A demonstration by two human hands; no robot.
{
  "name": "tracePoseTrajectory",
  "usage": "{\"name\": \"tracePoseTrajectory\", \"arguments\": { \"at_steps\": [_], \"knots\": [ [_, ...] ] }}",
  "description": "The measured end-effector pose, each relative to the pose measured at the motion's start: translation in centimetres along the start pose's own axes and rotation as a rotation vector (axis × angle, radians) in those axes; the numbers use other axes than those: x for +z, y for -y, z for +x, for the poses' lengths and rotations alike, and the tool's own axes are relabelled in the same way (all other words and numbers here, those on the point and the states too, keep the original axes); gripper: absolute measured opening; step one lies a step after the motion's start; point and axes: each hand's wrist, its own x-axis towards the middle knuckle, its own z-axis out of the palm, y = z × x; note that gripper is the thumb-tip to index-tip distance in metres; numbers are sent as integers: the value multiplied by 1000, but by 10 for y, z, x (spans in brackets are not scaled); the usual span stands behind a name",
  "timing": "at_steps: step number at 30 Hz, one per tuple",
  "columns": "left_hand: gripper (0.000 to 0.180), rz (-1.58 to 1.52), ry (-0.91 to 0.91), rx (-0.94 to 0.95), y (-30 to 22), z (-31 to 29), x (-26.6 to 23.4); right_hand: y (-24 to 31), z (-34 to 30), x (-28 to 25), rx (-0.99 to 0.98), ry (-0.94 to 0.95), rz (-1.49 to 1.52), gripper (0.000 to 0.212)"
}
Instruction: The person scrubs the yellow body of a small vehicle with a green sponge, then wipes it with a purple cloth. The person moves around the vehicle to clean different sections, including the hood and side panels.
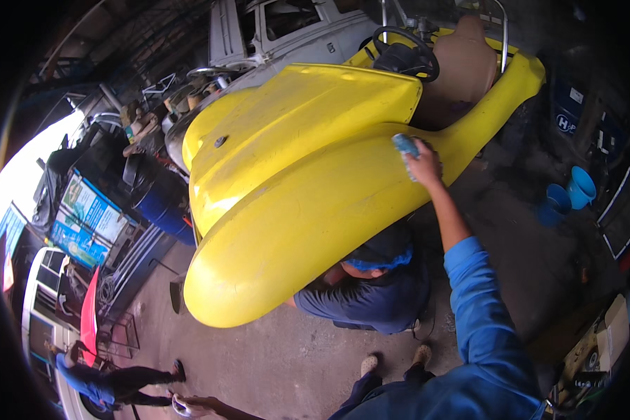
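The blue pad (404,145) lay against the yellow fender (308,203), at two o'clock from the centre of the view. The right hand (423,166) grasped it, fingers over its back. The pad was judged light, soft and compressible, best taken flat across the back; the fender was judged stiff, smooth and possibly slippery, with its lower edge the surer hold. At seven o'clock, the left hand (204,404) grasped a pale item (181,406), too small to identify. A crouching co-worker (367,308) was noted at five o'clock, a steering wheel (402,57) at one, and two blue buckets (582,187) at three.
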Motion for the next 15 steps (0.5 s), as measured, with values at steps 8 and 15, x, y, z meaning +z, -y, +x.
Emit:
{"name": "tracePoseTrajectory", "arguments": {
  "at_steps": [8, 15],
  "knots": [
    [29, -28, 41, -365, -99, 55, -30, 68, -73, 30, -78, -183, -225, 45],
    [12, -585, 373, 67, -300, 7, 119, 160, -219, 66, -1110, 98, 47, 56]
  ]
}}
